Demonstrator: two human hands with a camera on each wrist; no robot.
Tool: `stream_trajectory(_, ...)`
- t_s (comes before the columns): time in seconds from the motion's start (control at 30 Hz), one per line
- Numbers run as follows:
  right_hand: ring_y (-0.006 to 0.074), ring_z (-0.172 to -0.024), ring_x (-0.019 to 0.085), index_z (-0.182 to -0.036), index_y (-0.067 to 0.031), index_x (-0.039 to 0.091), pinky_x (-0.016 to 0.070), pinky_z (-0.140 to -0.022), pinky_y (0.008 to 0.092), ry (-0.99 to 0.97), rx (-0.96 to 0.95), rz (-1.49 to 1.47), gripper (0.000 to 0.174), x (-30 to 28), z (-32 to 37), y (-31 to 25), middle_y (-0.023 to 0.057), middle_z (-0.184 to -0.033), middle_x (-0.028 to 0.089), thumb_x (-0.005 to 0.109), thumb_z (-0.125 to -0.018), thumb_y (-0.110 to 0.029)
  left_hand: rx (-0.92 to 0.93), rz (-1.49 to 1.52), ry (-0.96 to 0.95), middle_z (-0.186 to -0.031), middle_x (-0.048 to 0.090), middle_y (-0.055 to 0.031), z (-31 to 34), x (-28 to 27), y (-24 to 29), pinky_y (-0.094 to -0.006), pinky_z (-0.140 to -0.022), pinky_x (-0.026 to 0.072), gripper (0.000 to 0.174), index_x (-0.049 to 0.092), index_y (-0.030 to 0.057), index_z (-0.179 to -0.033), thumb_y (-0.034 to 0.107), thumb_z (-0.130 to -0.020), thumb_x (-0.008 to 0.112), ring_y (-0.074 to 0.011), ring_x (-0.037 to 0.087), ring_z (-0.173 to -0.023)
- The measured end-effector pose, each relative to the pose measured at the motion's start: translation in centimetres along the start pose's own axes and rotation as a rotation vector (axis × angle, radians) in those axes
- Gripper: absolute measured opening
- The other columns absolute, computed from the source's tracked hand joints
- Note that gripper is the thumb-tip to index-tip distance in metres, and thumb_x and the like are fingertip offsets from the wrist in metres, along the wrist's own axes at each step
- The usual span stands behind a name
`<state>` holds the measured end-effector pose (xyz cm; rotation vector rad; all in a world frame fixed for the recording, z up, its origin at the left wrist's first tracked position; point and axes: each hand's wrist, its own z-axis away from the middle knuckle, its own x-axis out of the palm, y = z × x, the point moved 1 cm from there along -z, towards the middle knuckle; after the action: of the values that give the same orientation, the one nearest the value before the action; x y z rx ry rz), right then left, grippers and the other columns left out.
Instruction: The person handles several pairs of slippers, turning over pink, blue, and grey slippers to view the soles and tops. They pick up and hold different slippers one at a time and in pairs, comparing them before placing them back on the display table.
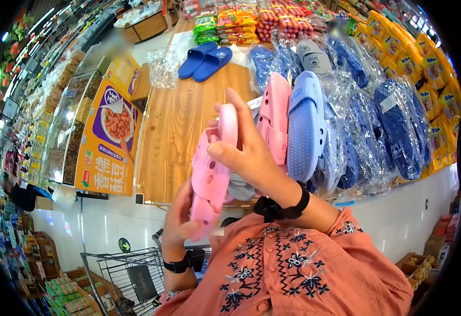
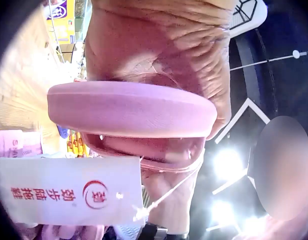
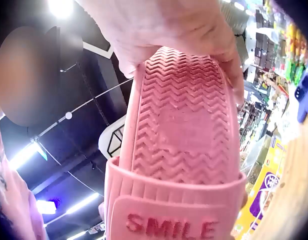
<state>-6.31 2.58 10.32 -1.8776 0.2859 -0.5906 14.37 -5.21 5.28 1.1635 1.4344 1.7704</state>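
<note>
A pink slipper (image 1: 209,181) is held up in front of the chest between both hands. My left hand (image 1: 177,221) grips its lower end from below. My right hand (image 1: 249,152) holds the upper end, thumb on the near side and fingers behind. In the right wrist view the slipper's zigzag footbed (image 3: 184,125) and a strap marked SMILE (image 3: 169,225) face the camera. A white tag (image 2: 69,192) with red print hangs by a string in the left wrist view. Just right of the right hand stand another pink slipper (image 1: 274,121) and a light blue slipper (image 1: 305,129).
Plastic-wrapped navy slippers (image 1: 396,131) crowd the right of the wooden table (image 1: 167,137). Blue slippers (image 1: 207,60) lie at its far side, near crumpled clear plastic (image 1: 163,68). An orange sign (image 1: 109,131) stands left, a shopping cart (image 1: 128,279) below. Yellow packets (image 1: 415,63) line the right.
</note>
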Motion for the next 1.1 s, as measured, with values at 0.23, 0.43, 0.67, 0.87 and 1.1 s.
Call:
stream_trajectory(0.23, 0.0160, -0.105, 0.056, -0.154, -0.0072, 0.029, 0.0496, -0.092, 0.0327, 0.028, 0.039, 0.076, 0.077, -0.7, 0.7, -0.1, 0.0087, -0.121, 0.052, 0.072, -0.094, -0.030, 0.042, -0.045, 0.001, -0.154, 0.041, -0.0185, -0.2, 0.5, -2.6, -0.0426, -0.117, 0.0350, 0.109, 0.033, -0.0070, -0.156, 0.059, -0.079, 0.075, -0.0296, 0.045, -0.141)
stream_trajectory(0.43, 0.0142, -0.105, 0.050, -0.152, -0.0044, 0.028, 0.0437, -0.094, 0.0288, 0.113, 0.042, 0.154, 0.069, -2.1, 1.0, 1.9, 0.0074, -0.116, 0.049, 0.062, -0.101, -0.036, 0.019, -0.068, -0.025, -0.151, 0.045, -0.0174, -0.9, 0.4, -3.5, -0.0430, -0.118, 0.0323, 0.109, 0.035, -0.0060, -0.156, 0.063, -0.079, 0.072, -0.0278, 0.045, -0.141)
stream_trajectory(0.67, 0.0289, -0.132, 0.052, -0.157, -0.0035, 0.027, 0.0437, -0.113, 0.0436, 0.199, -0.010, 0.071, 0.082, -3.5, 0.8, 0.6, 0.0189, -0.143, 0.048, 0.051, -0.102, -0.059, 0.065, 0.140, 0.037, -0.143, 0.052, -0.0216, -2.6, 1.3, -0.8, -0.0418, -0.102, 0.0512, 0.110, 0.036, -0.0087, -0.151, 0.063, -0.078, 0.077, -0.0308, 0.059, -0.127)
stream_trajectory(0.87, 0.0280, -0.131, 0.053, -0.155, 0.0014, 0.031, 0.0440, -0.109, 0.0407, 0.090, 0.096, -0.101, 0.064, -4.2, 3.8, -2.9, 0.0204, -0.144, 0.047, 0.045, -0.109, -0.041, 0.139, -0.051, 0.216, -0.148, 0.048, -0.0218, -6.4, -3.2, -2.5, -0.0404, -0.110, 0.0457, 0.101, 0.033, -0.0055, -0.155, 0.053, -0.083, 0.072, -0.0295, 0.054, -0.134)
stream_trajectory(1.1, 0.0255, -0.126, 0.056, -0.153, 0.0008, 0.034, 0.0446, -0.108, 0.0403, 0.047, 0.118, -0.049, 0.058, -7.6, 7.2, -5.8, 0.0195, -0.142, 0.051, 0.043, -0.110, -0.037, 0.202, -0.944, 0.225, -0.150, 0.050, -0.0261, -11.9, -9.6, -13.1, -0.0440, -0.119, 0.0332, 0.068, 0.045, -0.0062, -0.149, 0.031, -0.096, 0.064, -0.0376, 0.045, -0.141)
